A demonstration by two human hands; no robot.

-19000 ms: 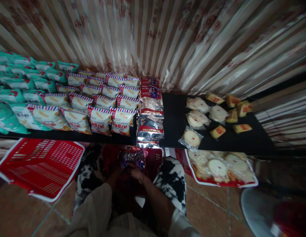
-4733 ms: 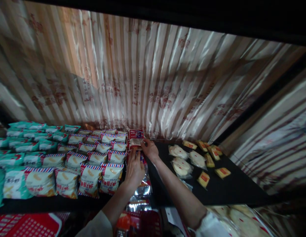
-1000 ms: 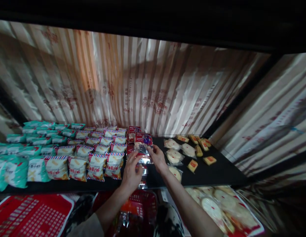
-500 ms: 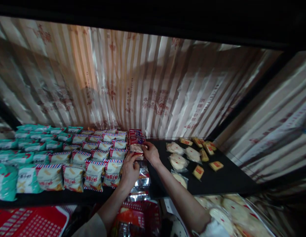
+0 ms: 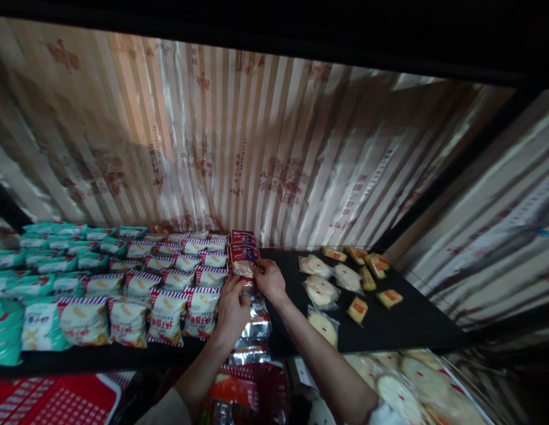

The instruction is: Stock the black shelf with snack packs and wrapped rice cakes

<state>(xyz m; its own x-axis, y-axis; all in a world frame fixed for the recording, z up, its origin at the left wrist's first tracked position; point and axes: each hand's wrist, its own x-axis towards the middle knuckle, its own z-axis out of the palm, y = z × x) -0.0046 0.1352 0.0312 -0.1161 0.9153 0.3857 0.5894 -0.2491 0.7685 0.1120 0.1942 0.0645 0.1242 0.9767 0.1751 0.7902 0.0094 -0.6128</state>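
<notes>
Grip: left hand (image 5: 232, 308) at the near edge, right hand (image 5: 271, 280) at the right edge of the red-topped packet (image 5: 241, 255), can't tell if clamped; packet sits just below-left of frame centre, beside striped-top snack bags (image 5: 166, 317).

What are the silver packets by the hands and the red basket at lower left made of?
Silver packets: glossy, probably foil or metallised film, as they catch bright highlights. Red basket: likely moulded plastic, smooth-looking, given its even colour and regular grid of openings.
</notes>
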